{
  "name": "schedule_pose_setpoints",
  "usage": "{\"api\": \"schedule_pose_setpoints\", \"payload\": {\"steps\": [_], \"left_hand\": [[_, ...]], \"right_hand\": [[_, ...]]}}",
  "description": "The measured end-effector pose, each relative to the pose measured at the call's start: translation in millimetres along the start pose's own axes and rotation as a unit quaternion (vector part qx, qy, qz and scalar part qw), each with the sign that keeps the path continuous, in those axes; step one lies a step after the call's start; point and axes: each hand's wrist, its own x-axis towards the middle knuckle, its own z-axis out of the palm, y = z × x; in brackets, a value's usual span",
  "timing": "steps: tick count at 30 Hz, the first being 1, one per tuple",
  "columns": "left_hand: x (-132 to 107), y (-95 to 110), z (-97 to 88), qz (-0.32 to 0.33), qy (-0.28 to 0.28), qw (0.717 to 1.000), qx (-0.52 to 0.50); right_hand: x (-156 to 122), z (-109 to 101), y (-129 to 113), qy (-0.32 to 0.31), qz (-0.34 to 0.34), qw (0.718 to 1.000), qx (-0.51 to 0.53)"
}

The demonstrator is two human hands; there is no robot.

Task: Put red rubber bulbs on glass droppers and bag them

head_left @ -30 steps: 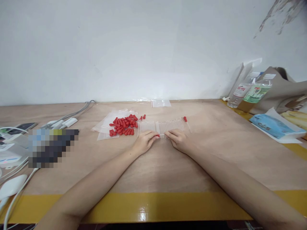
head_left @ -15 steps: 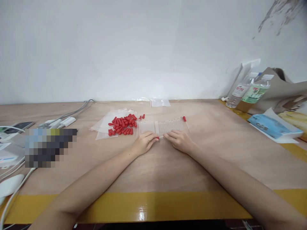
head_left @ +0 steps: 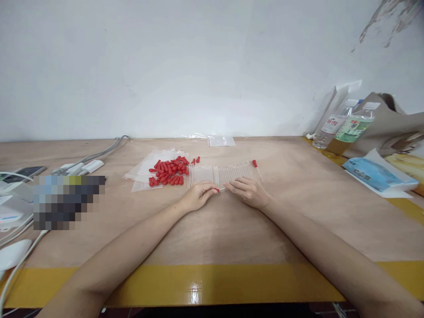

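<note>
My left hand (head_left: pixel 198 195) is closed in a pinch on a small red rubber cap (head_left: pixel 217 190) at the table's middle. My right hand (head_left: pixel 247 191) faces it, fingers pinched on a thin clear glass tube (head_left: pixel 222 189) that meets the cap. Just behind both hands lies a row of several clear glass tubes (head_left: pixel 222 173) side by side. A pile of several red caps (head_left: pixel 168 172) rests on clear plastic bags (head_left: pixel 145 173) to the left of the row. One finished dropper with a red cap (head_left: pixel 255 164) lies at the row's right end.
Cables, a white adapter (head_left: pixel 89 166), a phone (head_left: pixel 24 172) and a white mouse (head_left: pixel 13 254) crowd the left side. Two plastic bottles (head_left: pixel 344 125), a brown bag (head_left: pixel 391 123) and a blue packet (head_left: pixel 377 174) stand at the right. A small clear bag (head_left: pixel 221 141) lies by the wall. Yellow tape (head_left: pixel 212 285) edges the table front.
Both hands stay together at the same spot; the view has shifted slightly. The cap and tube remain pinched between them.
</note>
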Motion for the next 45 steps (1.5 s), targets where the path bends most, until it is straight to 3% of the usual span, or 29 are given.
{"api": "schedule_pose_setpoints", "payload": {"steps": [8,17,26,35,45], "left_hand": [[-0.2,1.0,1.3,0.047,0.029,0.996,0.070],[-1.7,2.9,2.3,0.104,0.031,0.985,0.134],[0.3,3.9,6.9,0.121,0.042,0.982,0.139],[2.1,1.5,6.9,0.119,0.027,0.984,0.133],[-1.6,-4.0,1.6,0.038,0.074,0.989,0.122]], "right_hand": [[-3.1,7.8,-8.3,-0.023,0.060,0.998,0.003],[5.6,0.7,-17.3,-0.004,0.053,0.998,-0.014],[9.3,5.3,-23.8,-0.019,0.093,0.995,0.020],[13.7,5.8,-26.7,-0.046,0.119,0.991,0.047],[5.5,6.8,-15.6,-0.038,0.164,0.980,0.105]]}}
